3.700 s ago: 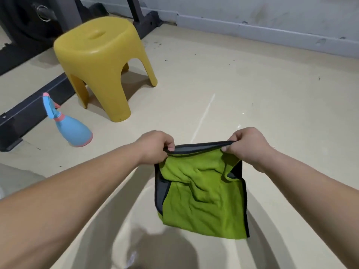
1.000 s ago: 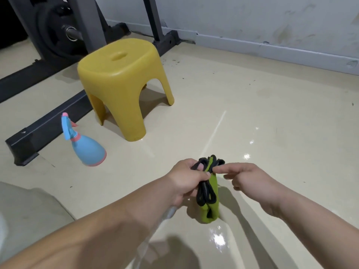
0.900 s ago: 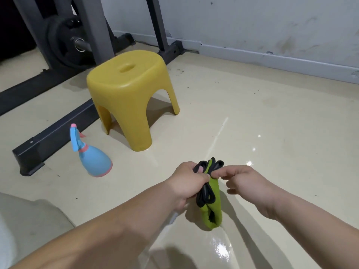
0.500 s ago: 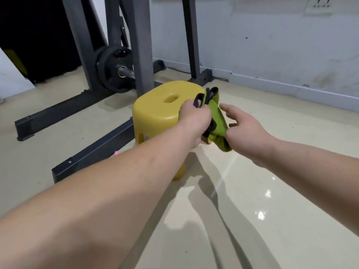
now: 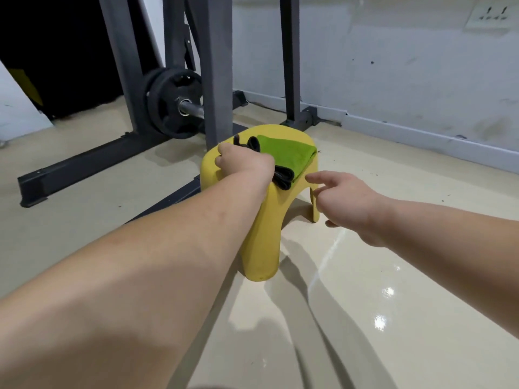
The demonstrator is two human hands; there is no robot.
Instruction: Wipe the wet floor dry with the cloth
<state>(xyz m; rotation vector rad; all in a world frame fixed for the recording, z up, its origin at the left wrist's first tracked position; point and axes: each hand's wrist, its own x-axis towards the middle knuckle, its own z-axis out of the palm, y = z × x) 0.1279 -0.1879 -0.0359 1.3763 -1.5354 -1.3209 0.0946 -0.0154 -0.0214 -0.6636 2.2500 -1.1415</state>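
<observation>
The folded green cloth (image 5: 286,153) with black edging lies flat on top of the yellow plastic stool (image 5: 261,248). My left hand (image 5: 244,165) rests on the stool's seat with its fingers curled round the cloth's black left edge. My right hand (image 5: 345,200) hovers just right of the stool, fingers loosely spread, holding nothing and apart from the cloth. The beige floor (image 5: 365,276) in front of the stool is glossy, with bright reflections on it.
A grey steel weight rack (image 5: 216,80) stands right behind the stool, with a black weight plate (image 5: 171,102) on a bar and long base rails on the floor. A white wall (image 5: 393,66) with a skirting board runs along the back right.
My left hand carried the folded cloth up from the floor and laid it on the stool's seat. My right hand let go of it and drew back to the right.
</observation>
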